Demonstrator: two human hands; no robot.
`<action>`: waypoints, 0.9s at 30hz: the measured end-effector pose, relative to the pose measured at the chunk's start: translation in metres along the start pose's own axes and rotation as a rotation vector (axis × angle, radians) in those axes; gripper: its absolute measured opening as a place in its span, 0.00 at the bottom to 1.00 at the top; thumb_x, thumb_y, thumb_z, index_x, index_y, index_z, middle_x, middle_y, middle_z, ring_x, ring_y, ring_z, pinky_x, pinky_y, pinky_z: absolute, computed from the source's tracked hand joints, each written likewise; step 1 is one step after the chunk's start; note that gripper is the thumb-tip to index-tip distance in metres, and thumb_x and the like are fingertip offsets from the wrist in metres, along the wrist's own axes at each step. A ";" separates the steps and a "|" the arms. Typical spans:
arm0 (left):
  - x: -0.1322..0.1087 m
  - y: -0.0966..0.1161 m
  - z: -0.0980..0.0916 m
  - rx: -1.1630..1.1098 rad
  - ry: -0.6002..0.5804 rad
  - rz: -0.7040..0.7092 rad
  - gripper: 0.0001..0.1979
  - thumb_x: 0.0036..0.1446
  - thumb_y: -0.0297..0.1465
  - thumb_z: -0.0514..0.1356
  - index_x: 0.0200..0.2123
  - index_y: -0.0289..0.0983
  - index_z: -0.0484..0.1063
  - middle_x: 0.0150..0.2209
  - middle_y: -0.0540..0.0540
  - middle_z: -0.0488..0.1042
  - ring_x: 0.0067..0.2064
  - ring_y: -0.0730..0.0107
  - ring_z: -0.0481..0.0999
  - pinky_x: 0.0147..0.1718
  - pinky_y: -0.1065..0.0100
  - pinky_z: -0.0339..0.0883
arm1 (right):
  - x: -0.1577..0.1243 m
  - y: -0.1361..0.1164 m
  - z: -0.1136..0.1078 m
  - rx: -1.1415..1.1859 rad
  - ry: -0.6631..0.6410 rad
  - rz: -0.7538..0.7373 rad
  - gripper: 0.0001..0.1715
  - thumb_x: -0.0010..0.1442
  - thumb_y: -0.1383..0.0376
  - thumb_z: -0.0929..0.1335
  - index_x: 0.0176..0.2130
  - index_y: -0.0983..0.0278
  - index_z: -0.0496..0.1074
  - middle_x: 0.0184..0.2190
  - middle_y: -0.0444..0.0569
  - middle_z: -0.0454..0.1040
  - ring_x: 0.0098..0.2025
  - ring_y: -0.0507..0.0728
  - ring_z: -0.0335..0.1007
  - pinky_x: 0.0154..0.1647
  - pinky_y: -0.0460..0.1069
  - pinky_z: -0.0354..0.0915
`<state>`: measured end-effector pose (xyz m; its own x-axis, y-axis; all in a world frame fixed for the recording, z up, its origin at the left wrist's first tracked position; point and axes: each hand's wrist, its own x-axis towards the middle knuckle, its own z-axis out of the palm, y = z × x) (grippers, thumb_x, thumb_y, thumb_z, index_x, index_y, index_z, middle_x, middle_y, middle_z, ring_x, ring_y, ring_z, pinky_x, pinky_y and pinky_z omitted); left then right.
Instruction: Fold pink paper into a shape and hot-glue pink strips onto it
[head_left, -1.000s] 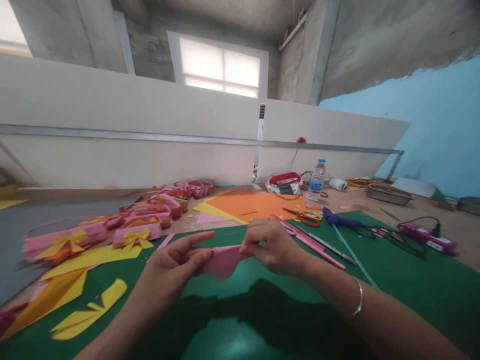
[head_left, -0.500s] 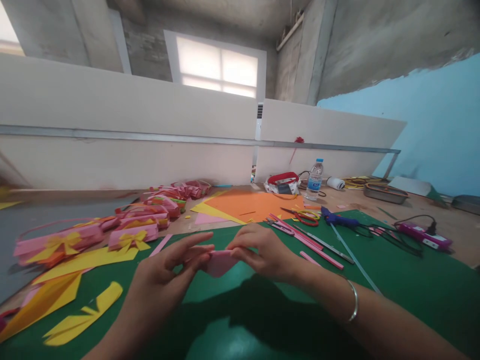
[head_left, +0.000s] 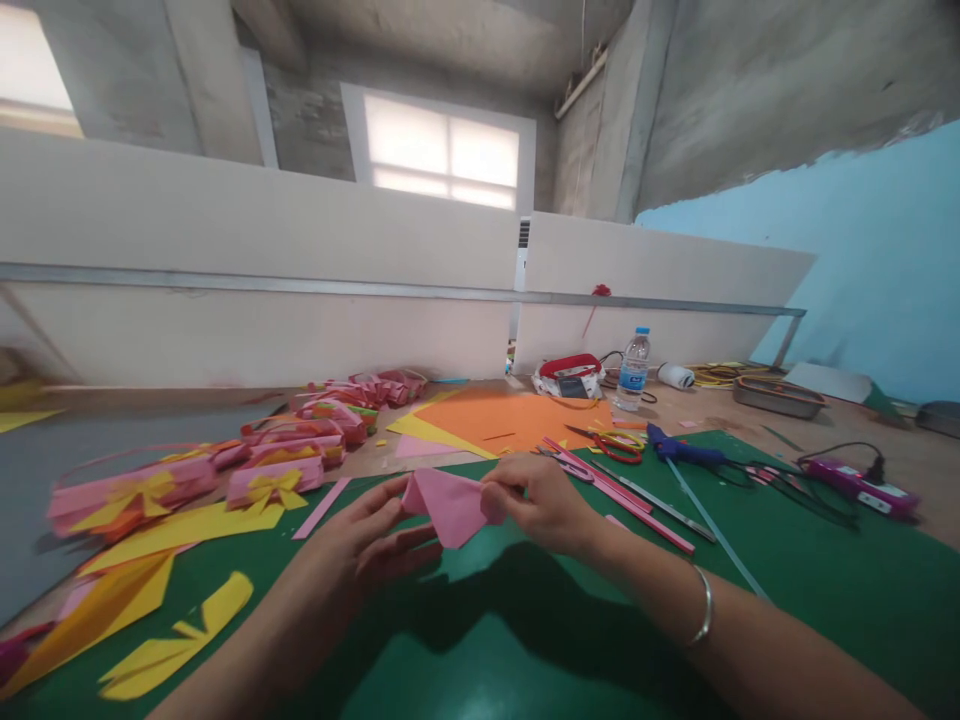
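Between my two hands, above the green cutting mat (head_left: 480, 640), is a small folded piece of pink paper (head_left: 456, 508). My left hand (head_left: 382, 535) holds its left end between thumb and fingers, with the lower fingers stretched beneath it. The right end is pinched by my right hand (head_left: 536, 500), which hides that corner. One fold of the paper hangs down as a pointed flap. Left of my left hand, a pink paper strip (head_left: 322, 508) and a cut yellow paper bow shape (head_left: 180, 640) lie on the mat.
Finished pink paper bags with yellow bows (head_left: 277, 475) pile up at the left. Scissors (head_left: 619, 445), pink strips (head_left: 637, 500), a blue glue gun (head_left: 682, 448) and a purple power strip (head_left: 859, 487) lie to the right. A water bottle (head_left: 634, 372) stands behind orange paper (head_left: 517, 420).
The pink paper has turned in my hands, so a broader face and a hanging flap now show. My left fingers have shifted beneath it. The view has tilted slightly upward.
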<state>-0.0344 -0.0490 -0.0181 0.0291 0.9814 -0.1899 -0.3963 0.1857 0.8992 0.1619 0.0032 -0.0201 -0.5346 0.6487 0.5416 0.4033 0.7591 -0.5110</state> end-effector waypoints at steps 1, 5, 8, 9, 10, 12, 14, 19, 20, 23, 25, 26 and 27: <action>0.002 -0.001 -0.001 -0.008 -0.030 -0.005 0.13 0.51 0.30 0.62 0.42 0.38 0.71 0.39 0.44 0.79 0.36 0.60 0.80 0.37 0.62 0.75 | -0.001 0.001 0.002 -0.034 -0.019 -0.035 0.12 0.59 0.69 0.64 0.30 0.67 0.76 0.24 0.46 0.73 0.28 0.51 0.66 0.31 0.44 0.59; 0.010 -0.009 -0.010 0.018 -0.052 -0.058 0.09 0.53 0.29 0.60 0.38 0.35 0.73 0.40 0.42 0.79 0.42 0.61 0.78 0.44 0.65 0.71 | -0.004 0.006 0.011 -0.121 -0.141 -0.201 0.21 0.53 0.69 0.69 0.48 0.67 0.71 0.36 0.52 0.75 0.38 0.55 0.67 0.40 0.47 0.61; 0.010 -0.015 -0.013 0.143 -0.051 0.024 0.11 0.50 0.30 0.62 0.39 0.35 0.73 0.38 0.42 0.80 0.41 0.62 0.79 0.43 0.67 0.71 | -0.006 0.008 0.016 -0.100 -0.202 -0.200 0.21 0.52 0.70 0.69 0.48 0.64 0.71 0.37 0.50 0.74 0.39 0.54 0.67 0.40 0.46 0.61; 0.009 -0.017 -0.012 0.206 -0.083 0.079 0.12 0.48 0.30 0.63 0.39 0.36 0.73 0.38 0.43 0.80 0.41 0.62 0.79 0.42 0.66 0.71 | -0.005 0.008 0.017 -0.094 -0.208 -0.171 0.19 0.52 0.71 0.69 0.46 0.63 0.72 0.35 0.48 0.74 0.36 0.53 0.67 0.38 0.45 0.61; 0.008 -0.018 -0.010 0.273 -0.113 0.140 0.15 0.46 0.29 0.64 0.40 0.36 0.73 0.38 0.43 0.80 0.41 0.61 0.79 0.41 0.66 0.71 | -0.005 0.008 0.017 -0.086 -0.205 -0.134 0.18 0.51 0.71 0.69 0.44 0.63 0.73 0.32 0.46 0.74 0.34 0.52 0.66 0.35 0.45 0.61; 0.004 -0.019 -0.005 0.384 -0.147 0.260 0.19 0.42 0.27 0.65 0.41 0.38 0.73 0.39 0.45 0.80 0.42 0.61 0.78 0.41 0.66 0.71 | -0.004 0.006 0.016 -0.049 -0.195 -0.056 0.13 0.51 0.72 0.68 0.39 0.64 0.74 0.29 0.43 0.73 0.30 0.51 0.65 0.31 0.43 0.59; 0.001 -0.019 0.000 0.454 -0.141 0.333 0.17 0.43 0.28 0.64 0.40 0.39 0.73 0.39 0.45 0.80 0.42 0.61 0.78 0.39 0.67 0.70 | -0.003 0.004 0.015 0.012 -0.187 -0.008 0.08 0.51 0.73 0.67 0.34 0.65 0.74 0.28 0.43 0.72 0.29 0.50 0.65 0.30 0.42 0.59; -0.001 -0.016 0.004 0.577 -0.102 0.348 0.11 0.47 0.37 0.62 0.32 0.37 0.74 0.32 0.47 0.79 0.34 0.63 0.77 0.32 0.68 0.68 | -0.006 0.002 0.019 0.017 -0.235 -0.025 0.07 0.51 0.74 0.67 0.31 0.66 0.74 0.28 0.43 0.73 0.29 0.50 0.66 0.31 0.43 0.60; -0.002 -0.015 0.004 0.594 -0.097 0.354 0.11 0.47 0.38 0.61 0.32 0.37 0.74 0.31 0.47 0.79 0.33 0.63 0.77 0.31 0.69 0.68 | -0.007 0.002 0.021 -0.002 -0.248 -0.034 0.07 0.51 0.74 0.68 0.32 0.65 0.75 0.28 0.43 0.74 0.30 0.51 0.67 0.32 0.43 0.61; -0.003 -0.012 0.003 0.640 -0.063 0.378 0.11 0.49 0.39 0.60 0.33 0.38 0.74 0.32 0.48 0.79 0.35 0.63 0.77 0.33 0.70 0.68 | -0.009 0.002 0.028 -0.041 -0.249 -0.032 0.16 0.49 0.69 0.71 0.41 0.65 0.73 0.34 0.47 0.75 0.34 0.53 0.69 0.36 0.46 0.63; -0.003 -0.010 0.003 0.653 -0.014 0.377 0.11 0.49 0.40 0.60 0.32 0.39 0.73 0.31 0.49 0.78 0.34 0.64 0.77 0.31 0.70 0.69 | -0.010 0.001 0.031 -0.062 -0.229 -0.024 0.40 0.42 0.65 0.75 0.54 0.66 0.64 0.43 0.54 0.72 0.41 0.58 0.68 0.41 0.49 0.65; -0.003 -0.010 0.003 0.649 0.024 0.381 0.11 0.49 0.40 0.60 0.31 0.39 0.73 0.29 0.49 0.78 0.32 0.65 0.77 0.29 0.70 0.70 | -0.011 0.000 0.032 -0.089 -0.217 -0.034 0.52 0.39 0.64 0.76 0.59 0.68 0.56 0.48 0.58 0.69 0.46 0.61 0.66 0.44 0.51 0.65; -0.003 -0.010 0.003 0.637 0.066 0.391 0.12 0.49 0.41 0.60 0.31 0.39 0.73 0.28 0.50 0.78 0.30 0.65 0.77 0.27 0.70 0.70 | -0.011 -0.001 0.034 -0.126 -0.207 -0.053 0.59 0.36 0.63 0.77 0.62 0.69 0.51 0.51 0.61 0.65 0.50 0.63 0.64 0.47 0.53 0.64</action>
<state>-0.0278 -0.0538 -0.0252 -0.0680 0.9803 0.1855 0.2419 -0.1642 0.9563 0.1425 -0.0070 -0.0479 -0.6929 0.5927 0.4105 0.4534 0.8009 -0.3911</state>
